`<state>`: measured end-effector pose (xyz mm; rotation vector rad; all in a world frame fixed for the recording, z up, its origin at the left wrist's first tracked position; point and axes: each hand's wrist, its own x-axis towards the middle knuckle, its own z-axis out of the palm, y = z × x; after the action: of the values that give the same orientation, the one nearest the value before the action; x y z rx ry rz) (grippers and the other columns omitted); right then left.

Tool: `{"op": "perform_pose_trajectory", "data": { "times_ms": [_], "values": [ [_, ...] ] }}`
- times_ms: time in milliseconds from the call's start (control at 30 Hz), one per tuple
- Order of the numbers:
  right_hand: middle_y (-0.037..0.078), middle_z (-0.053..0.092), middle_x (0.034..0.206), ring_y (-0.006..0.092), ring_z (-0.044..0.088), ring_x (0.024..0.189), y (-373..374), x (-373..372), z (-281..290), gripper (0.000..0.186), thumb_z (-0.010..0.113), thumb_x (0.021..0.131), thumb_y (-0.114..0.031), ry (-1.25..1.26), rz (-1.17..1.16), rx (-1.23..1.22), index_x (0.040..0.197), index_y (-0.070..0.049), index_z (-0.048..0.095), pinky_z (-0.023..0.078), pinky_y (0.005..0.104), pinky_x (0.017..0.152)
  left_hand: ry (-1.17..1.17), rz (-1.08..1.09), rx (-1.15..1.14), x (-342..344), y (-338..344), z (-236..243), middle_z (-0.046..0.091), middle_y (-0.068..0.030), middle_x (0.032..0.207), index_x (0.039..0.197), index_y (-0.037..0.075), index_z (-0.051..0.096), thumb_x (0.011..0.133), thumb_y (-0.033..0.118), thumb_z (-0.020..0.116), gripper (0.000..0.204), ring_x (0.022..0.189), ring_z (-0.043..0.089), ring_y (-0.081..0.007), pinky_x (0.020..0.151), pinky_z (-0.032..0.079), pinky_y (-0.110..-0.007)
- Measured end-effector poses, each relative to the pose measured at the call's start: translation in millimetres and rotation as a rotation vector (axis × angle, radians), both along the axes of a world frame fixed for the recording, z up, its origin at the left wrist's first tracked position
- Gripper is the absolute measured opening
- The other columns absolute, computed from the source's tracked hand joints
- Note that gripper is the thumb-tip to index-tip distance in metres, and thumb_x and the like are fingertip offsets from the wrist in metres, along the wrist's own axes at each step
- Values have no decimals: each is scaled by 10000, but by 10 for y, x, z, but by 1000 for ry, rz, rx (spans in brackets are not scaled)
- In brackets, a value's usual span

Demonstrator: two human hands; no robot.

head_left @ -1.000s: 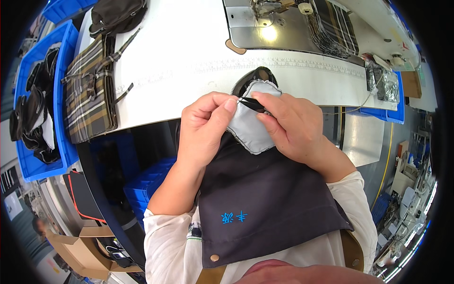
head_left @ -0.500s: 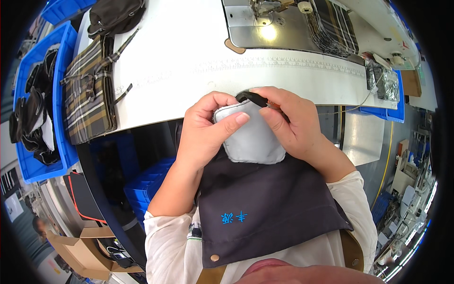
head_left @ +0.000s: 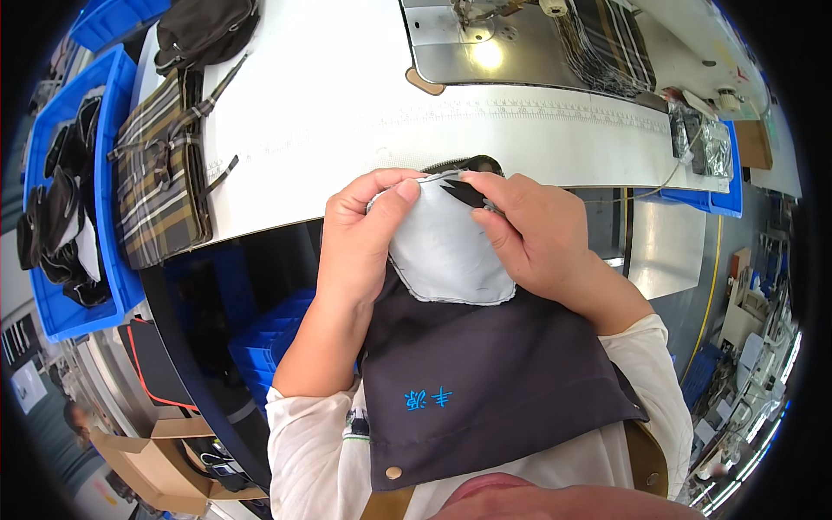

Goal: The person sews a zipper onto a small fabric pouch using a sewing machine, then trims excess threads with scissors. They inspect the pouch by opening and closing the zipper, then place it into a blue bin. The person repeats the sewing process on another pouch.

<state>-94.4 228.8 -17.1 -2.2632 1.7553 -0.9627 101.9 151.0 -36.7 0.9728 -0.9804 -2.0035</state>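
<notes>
A pale grey, rounded fabric piece (head_left: 446, 256) with a stitched edge lies over the dark apron (head_left: 494, 364). A dark zippered edge (head_left: 468, 162) shows behind its top. My left hand (head_left: 364, 225) pinches that top edge between thumb and fingers. My right hand (head_left: 537, 234) is closed around black pointed snips (head_left: 461, 193), their tips at the seam beside the left fingertips; part of the tool is hidden by my fingers.
A white table (head_left: 303, 130) carries a metal sewing-machine bed (head_left: 520, 61), folded plaid fabric (head_left: 160, 182), a dark bag (head_left: 204, 30) and wrapped packets (head_left: 698, 143). Blue bins (head_left: 39, 282) of dark pieces stand left; an open carton (head_left: 147, 459) and another person (head_left: 78, 416) are lower left.
The grey piece has come lower and flatter, facing up. My left fingertips moved right along its top edge since half a second ago, and the snips' tips are back near them.
</notes>
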Motion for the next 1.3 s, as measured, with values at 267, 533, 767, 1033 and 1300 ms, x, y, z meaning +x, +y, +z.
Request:
{"op": "perform_pose_trajectory", "data": {
  "times_ms": [267, 533, 767, 1033, 1300],
  "values": [
    [8, 562, 700, 158, 530, 536, -22, -3, -27, 295, 689, 904, -183, -2, 2, -59, 1171, -64, 651, 404, 300, 467, 25, -3, -1, -23, 16, 23, 724, -47, 934, 1036, 5, 731, 954, 129, 660, 165, 841, 632, -96, 792, 503, -253],
    [22, 548, 679, 168, 515, 517, -24, -6, -15, 299, 693, 898, -156, -3, -7, -76, 1177, -55, 656, 397, 306, 463, 77, 3, 28, -46, 25, 31, 726, -48, 947, 1030, 11, 727, 961, 136, 658, 159, 862, 631, -98, 813, 500, -259],
    [21, 531, 669, 171, 497, 502, -20, -3, -74, 323, 701, 888, -153, 25, -18, -107, 1195, -60, 656, 391, 310, 455, 111, -15, 50, -44, 36, 5, 718, -39, 967, 1063, 12, 713, 967, 131, 645, 168, 873, 630, -92, 817, 502, -256],
    [5, 523, 675, 165, 492, 499, -32, 1, -114, 354, 725, 871, -172, 22, -25, -170, 1205, -77, 659, 384, 306, 448, 108, -54, 21, -66, 66, 25, 711, -23, 964, 1098, 11, 700, 981, 134, 619, 189, 875, 620, -75, 818, 499, -247],
    [48, 559, 660, 185, 505, 504, -50, 8, -41, 318, 691, 889, -96, 35, 15, -161, 1197, -27, 654, 388, 315, 471, 29, -54, -13, -89, 80, 53, 717, -21, 973, 1101, 18, 711, 932, 107, 706, 191, 870, 631, -70, 791, 512, -230]
  ]
}}
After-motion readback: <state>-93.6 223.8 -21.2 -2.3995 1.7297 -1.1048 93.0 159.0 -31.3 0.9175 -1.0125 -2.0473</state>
